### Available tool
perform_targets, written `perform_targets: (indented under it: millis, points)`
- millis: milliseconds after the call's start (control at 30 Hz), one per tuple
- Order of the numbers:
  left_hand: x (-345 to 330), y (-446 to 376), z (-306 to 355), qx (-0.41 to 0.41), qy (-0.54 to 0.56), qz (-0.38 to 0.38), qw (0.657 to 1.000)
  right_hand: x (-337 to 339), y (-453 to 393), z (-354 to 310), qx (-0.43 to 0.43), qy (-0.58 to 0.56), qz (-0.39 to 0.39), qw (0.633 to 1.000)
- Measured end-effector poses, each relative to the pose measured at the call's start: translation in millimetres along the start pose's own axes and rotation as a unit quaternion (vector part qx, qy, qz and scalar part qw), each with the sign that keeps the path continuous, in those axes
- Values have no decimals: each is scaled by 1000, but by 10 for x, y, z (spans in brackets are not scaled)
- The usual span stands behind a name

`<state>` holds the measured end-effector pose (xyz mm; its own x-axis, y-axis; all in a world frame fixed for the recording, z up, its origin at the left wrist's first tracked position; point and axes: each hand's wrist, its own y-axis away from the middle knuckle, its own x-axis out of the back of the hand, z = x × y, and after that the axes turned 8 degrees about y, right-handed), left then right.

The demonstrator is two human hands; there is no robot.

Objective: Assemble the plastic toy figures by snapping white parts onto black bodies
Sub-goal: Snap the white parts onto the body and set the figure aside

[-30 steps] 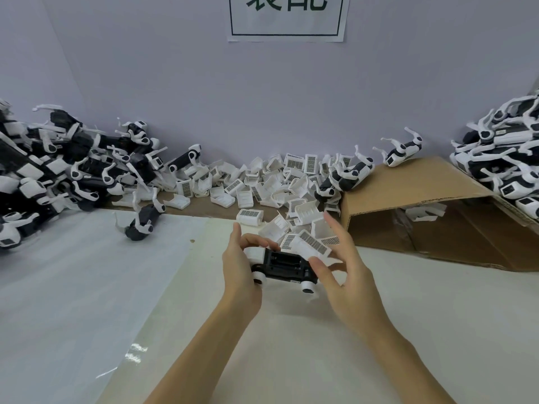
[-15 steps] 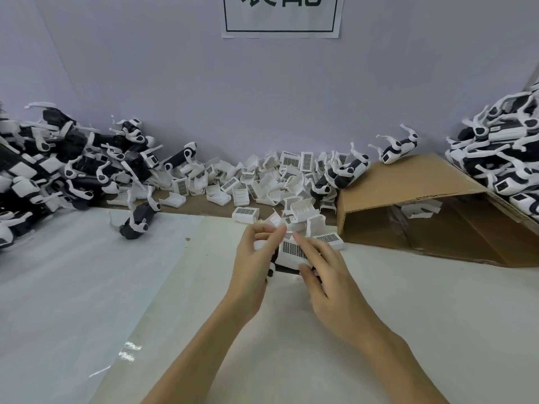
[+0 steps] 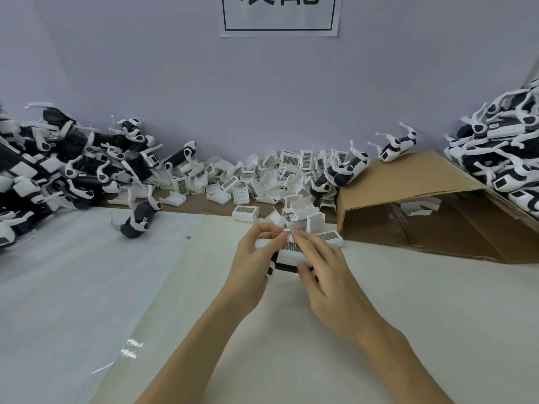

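White part point(image 3: 292, 248) atop black body point(image 3: 285, 267), above bench point(image 3: 408, 316) | left hand point(image 3: 253, 262) gripping body | right hand point(image 3: 322, 265) pinching part | advice: align edges, press evenly until seated

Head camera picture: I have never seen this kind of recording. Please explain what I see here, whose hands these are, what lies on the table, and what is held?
A person wears a camera on the head, so it looks down at their own two hands. The left hand and right hand together hold a black toy body and press a white part with a dark grille onto it. Behind them on the table lies a heap of loose white parts. Piles of black-and-white figures lie left and right. A cardboard sheet rests at right, and a paper sign hangs on the wall.
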<state>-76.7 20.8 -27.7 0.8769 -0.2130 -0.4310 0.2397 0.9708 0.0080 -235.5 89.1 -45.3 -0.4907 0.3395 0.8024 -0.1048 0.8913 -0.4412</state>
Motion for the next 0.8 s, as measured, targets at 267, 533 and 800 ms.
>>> perform_targets:
  millis: [267,533,800]
  points:
    - [-33,20,-15,26,-2,-11,1000,-70,-7,-86,-2,160,91,983]
    - [-2,-11,-59,55,-59,-39,996,-44,-26,3,9,144,83,986]
    - [48,-15,-34,82,-72,-48,993,-108,-42,19,31,158,124,979]
